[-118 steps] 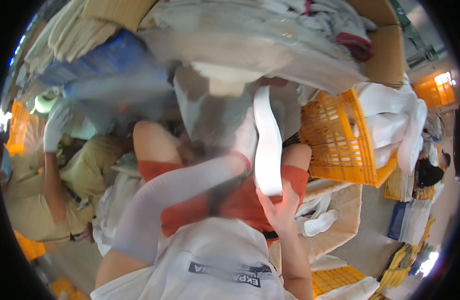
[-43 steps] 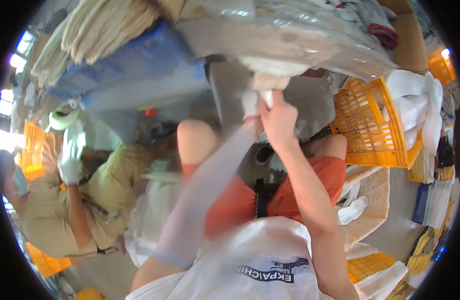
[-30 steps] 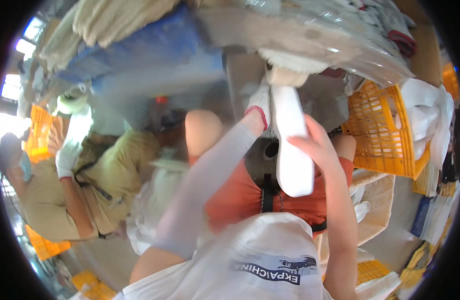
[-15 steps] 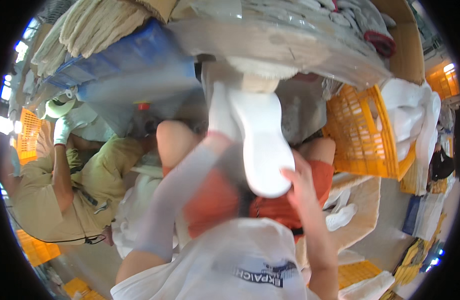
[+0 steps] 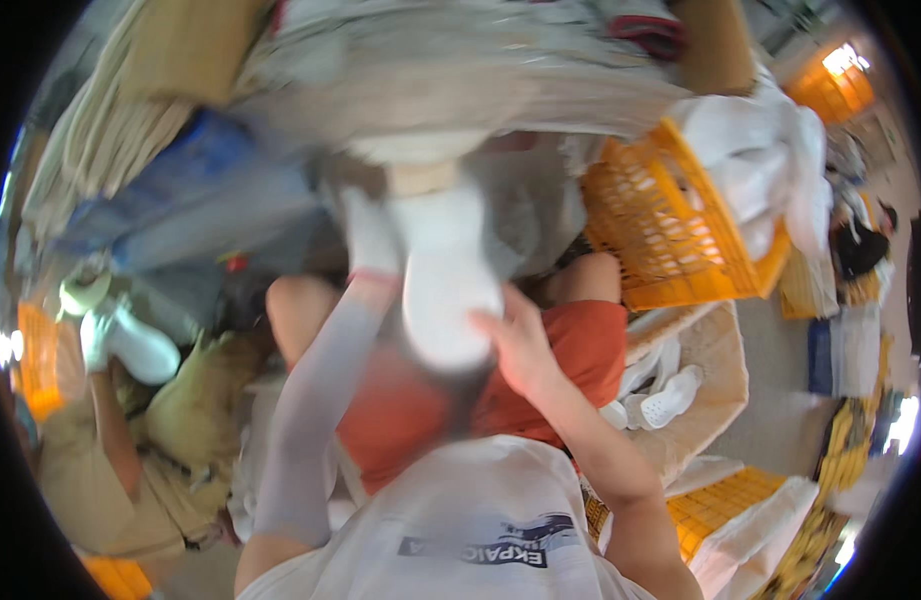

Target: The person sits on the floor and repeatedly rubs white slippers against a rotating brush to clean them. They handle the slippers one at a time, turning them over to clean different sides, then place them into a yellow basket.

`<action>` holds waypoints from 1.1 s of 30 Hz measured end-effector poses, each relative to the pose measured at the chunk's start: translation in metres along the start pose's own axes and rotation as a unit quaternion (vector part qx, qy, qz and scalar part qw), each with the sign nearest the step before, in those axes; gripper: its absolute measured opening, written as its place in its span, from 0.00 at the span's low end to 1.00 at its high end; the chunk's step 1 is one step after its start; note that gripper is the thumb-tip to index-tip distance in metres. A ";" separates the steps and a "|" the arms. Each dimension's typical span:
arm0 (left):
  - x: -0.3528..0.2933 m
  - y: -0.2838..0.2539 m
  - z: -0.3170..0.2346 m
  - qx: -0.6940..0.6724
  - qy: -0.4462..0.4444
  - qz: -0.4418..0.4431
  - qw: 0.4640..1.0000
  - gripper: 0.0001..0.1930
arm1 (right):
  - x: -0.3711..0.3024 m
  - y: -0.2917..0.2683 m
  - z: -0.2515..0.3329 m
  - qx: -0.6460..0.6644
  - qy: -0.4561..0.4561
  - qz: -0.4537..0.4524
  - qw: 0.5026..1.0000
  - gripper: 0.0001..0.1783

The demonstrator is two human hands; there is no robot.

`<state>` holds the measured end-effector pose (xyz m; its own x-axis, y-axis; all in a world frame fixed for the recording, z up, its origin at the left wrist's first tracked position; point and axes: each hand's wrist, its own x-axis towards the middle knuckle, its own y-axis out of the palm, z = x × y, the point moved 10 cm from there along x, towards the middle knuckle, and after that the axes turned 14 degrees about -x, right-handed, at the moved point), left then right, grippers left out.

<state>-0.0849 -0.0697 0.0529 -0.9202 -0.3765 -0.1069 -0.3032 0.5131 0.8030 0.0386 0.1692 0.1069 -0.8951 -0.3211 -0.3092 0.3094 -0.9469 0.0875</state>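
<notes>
A white foam shoe (image 5: 445,290), its smooth sole facing me, is held between my knees and blurred by motion. Its far end meets a pale round wheel (image 5: 420,150) beneath the bench edge. My left hand (image 5: 373,240), in a white glove, lies along the shoe's left side near the wheel; its fingers are smeared and partly hidden. At the shoe's near right end, my bare right hand (image 5: 515,335) grips the rim, thumb on top of the sole and other fingers mostly out of sight.
On the right stands an orange crate (image 5: 670,220) with white items, above a cloth-lined container (image 5: 715,400) holding white perforated clogs (image 5: 670,397). At left, a co-worker's gloved hand (image 5: 95,340) holds another white shoe (image 5: 145,345) by a greenish wheel (image 5: 85,290). Cloth stacks (image 5: 120,150) lie on the bench.
My view has swung rightward, so the scene sits further left. Both my hands still hold the shoe at the wheel. The co-worker's white shoe now shows more plainly.
</notes>
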 end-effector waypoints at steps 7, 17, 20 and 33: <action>-0.152 0.129 0.164 -0.113 -0.349 0.149 0.918 0.35 | -0.070 -0.337 0.181 -0.301 -0.228 -0.383 0.843 0.24; -0.185 0.244 0.232 0.049 -0.402 0.113 0.907 0.30 | -0.161 -0.352 0.248 -0.610 -0.234 -0.631 0.419 0.18; -0.186 0.269 0.209 -0.145 -0.390 0.180 0.891 0.33 | -0.160 -0.219 0.174 -0.688 -0.228 -0.494 0.480 0.24; -0.014 0.078 0.179 -0.262 -0.295 -0.056 0.917 0.26 | 0.023 -0.099 0.092 -0.305 -0.203 -0.276 0.888 0.44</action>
<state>-0.1405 0.1139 0.0120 -0.9115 0.1575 -0.3798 -0.3849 -0.0018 0.9229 -0.0421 0.2542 0.1778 -0.9682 0.0918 0.2327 -0.2071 -0.8158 -0.5400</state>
